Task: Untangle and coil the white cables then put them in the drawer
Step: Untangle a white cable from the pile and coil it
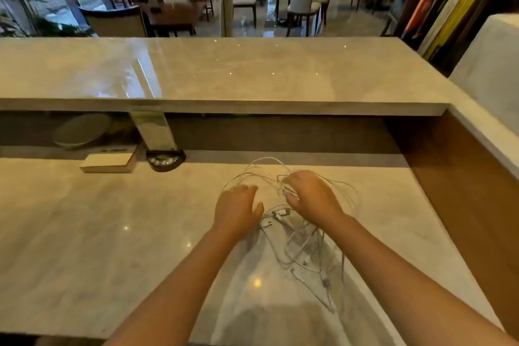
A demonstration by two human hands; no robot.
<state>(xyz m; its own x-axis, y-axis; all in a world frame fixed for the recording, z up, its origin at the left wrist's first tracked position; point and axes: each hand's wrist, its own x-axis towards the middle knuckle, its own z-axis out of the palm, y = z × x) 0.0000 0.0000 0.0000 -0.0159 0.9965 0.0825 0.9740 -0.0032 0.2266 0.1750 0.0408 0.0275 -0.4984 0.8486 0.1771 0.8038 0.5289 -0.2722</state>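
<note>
Head camera: two bare forearms reach over a marble counter (84, 233) toward tangled white cables (303, 250) at five o'clock. Right hand (311, 195) curls around several strands; left hand (236, 209), fingers relaxed and spread, rests at the tangle's edge. At ten o'clock lies a white box (108, 163).

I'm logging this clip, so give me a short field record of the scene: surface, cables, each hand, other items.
surface: pale marble counter
cables: white cables, tangled in a loose pile, not coiled
left hand: fingers straight, over the tangle's left edge
right hand: fingers curled round cable loops
other items: flat white box, small dark bowl
drawer: not in view
</note>
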